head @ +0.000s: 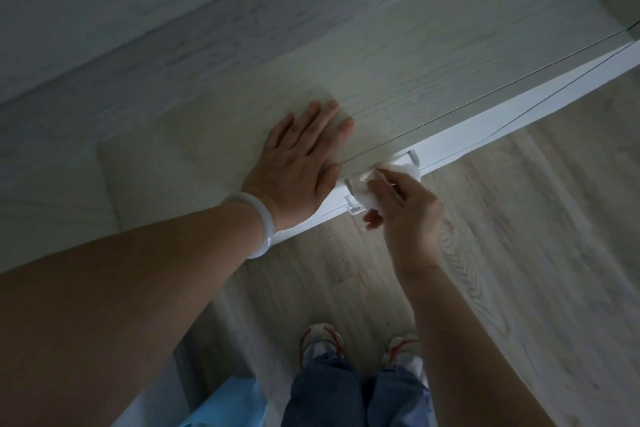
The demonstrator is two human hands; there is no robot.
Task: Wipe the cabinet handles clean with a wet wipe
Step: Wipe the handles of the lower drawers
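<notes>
The right hand (403,210) is the grip here, clenched around a bunched white wet wipe (367,194) and pressing it against the cabinet handle (412,158) on the white front face just under the counter (450,55) edge. The handle is a slim pale bar whose long axis runs along that front face, from low and near the thumb side of the grip up and away past the fingertips; one post shows beyond the fingertips, and another small bracket shows just below the wipe, beside the curled fingers. So the part left to cover lies, as far as I can judge, along the bar on either side of the grip, and the coming stroke turns on sliding along that axis, not across it. The wipe wraps the middle of the bar, hiding it there, so whether it goes fully around or only covers the front cannot be told. The left hand (304,156) lies flat and released on the counter, palm down, just beside the grip and touching nothing but the wood-grain top; a pale bangle (258,222) sits on its wrist. The right hand is clearly the nearer one to the handle. The handle looks smooth, white and lightly glossy in dim light.
</notes>
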